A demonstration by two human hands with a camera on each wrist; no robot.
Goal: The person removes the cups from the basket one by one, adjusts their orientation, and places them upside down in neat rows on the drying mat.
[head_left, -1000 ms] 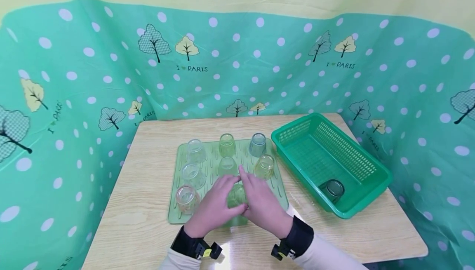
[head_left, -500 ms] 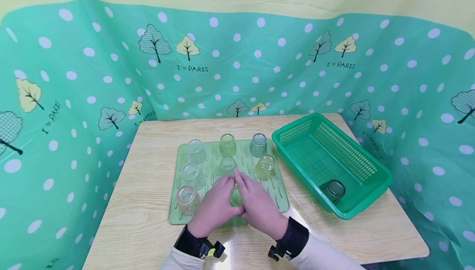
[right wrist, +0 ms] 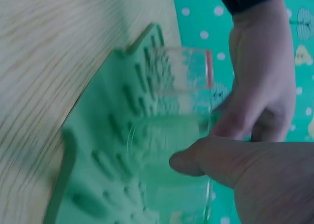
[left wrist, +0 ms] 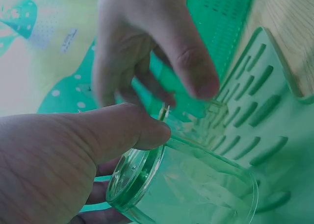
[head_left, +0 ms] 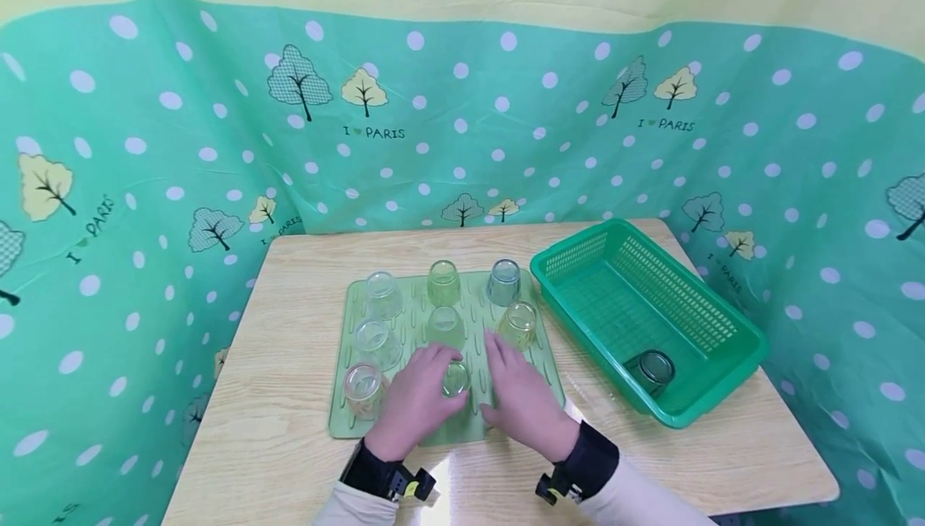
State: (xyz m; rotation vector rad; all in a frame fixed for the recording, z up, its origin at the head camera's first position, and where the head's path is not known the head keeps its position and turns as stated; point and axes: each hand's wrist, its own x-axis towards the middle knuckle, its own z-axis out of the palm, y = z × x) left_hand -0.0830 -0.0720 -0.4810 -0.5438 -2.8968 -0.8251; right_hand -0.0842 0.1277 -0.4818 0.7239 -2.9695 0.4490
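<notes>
A small green glass (head_left: 456,379) stands upside down on the front middle of a ridged green mat (head_left: 538,385). My left hand (head_left: 422,388) grips it from the left, and the left wrist view shows the thumb (left wrist: 113,133) lying along the rim of the glass (left wrist: 196,185). My right hand (head_left: 509,377) lies just to the right of the glass with straight fingers and holds nothing. In the right wrist view the thumb (right wrist: 216,162) is close beside the blurred glass (right wrist: 169,150); whether it touches is unclear.
Several other upturned glasses stand on the mat: clear ones (head_left: 381,293) at the left, green ones (head_left: 443,283) in the middle, a bluish one (head_left: 503,282) and a yellow one (head_left: 517,324) at the right. A green basket (head_left: 723,325) to the right holds a dark glass (head_left: 653,368).
Both hands were cupped round the green glass. Now the right hand has let go and slid to the right, while the left hand still holds the glass.
</notes>
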